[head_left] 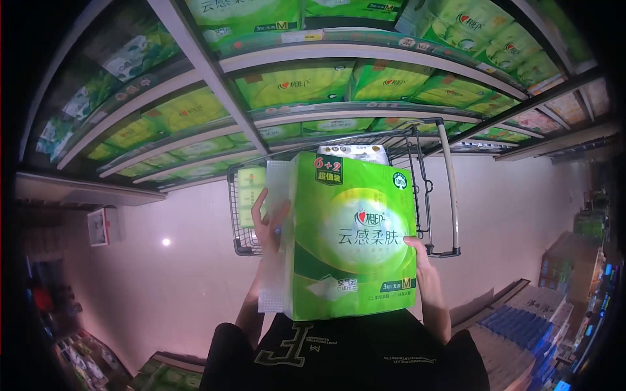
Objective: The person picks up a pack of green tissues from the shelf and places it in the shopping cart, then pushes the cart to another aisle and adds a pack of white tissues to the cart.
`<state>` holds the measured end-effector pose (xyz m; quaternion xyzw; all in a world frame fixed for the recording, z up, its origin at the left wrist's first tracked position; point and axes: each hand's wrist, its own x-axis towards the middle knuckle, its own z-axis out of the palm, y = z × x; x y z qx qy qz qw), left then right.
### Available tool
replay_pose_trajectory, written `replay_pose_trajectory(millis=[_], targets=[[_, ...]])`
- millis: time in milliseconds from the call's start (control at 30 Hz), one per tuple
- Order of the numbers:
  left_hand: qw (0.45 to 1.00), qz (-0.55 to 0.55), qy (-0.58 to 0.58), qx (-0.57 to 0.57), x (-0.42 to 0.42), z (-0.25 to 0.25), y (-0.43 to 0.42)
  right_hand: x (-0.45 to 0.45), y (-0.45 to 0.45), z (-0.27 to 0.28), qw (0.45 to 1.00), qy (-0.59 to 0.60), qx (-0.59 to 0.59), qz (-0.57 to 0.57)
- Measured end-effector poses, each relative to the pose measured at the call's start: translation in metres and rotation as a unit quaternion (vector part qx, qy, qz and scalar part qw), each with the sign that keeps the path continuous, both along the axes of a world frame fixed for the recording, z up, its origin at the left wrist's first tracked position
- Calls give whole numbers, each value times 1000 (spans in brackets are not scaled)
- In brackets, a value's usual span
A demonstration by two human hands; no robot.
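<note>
A large green tissue package (355,228) is held upright in front of my body, between both hands. My left hand (268,218) grips its left side, partly seen through the clear plastic flap there. On the right edge, my right hand (419,251) holds on, with its thumb on the front face and the other fingers hidden behind. Beyond the package stands a wire shopping cart (441,189). Inside the cart, a light green pack (251,195) lies at the left, and a white pack (355,152) shows behind the top of the package.
Shelves (251,124) filled with green tissue packages run across the top. At the lower right are stacked boxes and blue goods (515,329). A framed sign (100,227) stands at the left on the pale floor (189,274). More goods line the lower left.
</note>
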<state>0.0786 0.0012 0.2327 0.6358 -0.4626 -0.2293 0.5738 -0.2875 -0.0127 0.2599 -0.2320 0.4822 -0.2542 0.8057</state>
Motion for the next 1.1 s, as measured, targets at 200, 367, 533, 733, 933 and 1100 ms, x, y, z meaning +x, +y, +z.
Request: replay_pose_trajectory(millis=[200, 367, 533, 733, 933, 1100], targets=[[986, -108, -120, -50, 19, 11, 12, 2, 10, -5, 996, -49, -10, -79], [801, -59, 587, 105, 28, 53, -5, -11, 10, -36, 993, -56, 10, -103], [975, -123, -111, 145, -12, 113, -7, 2, 2, -4, 989, 44, -96, -103], [927, -216, 49, 301, -33, 1, -29, -1, 1, 8, 988, 52, -108, -101], [754, -267, 516, 306, -51, -11, -42, -10, 0, 8, 984, 70, -122, -106], [674, -234, 614, 337, -60, 5, -61, -15, -14, 34, 966, 129, -207, -83]])
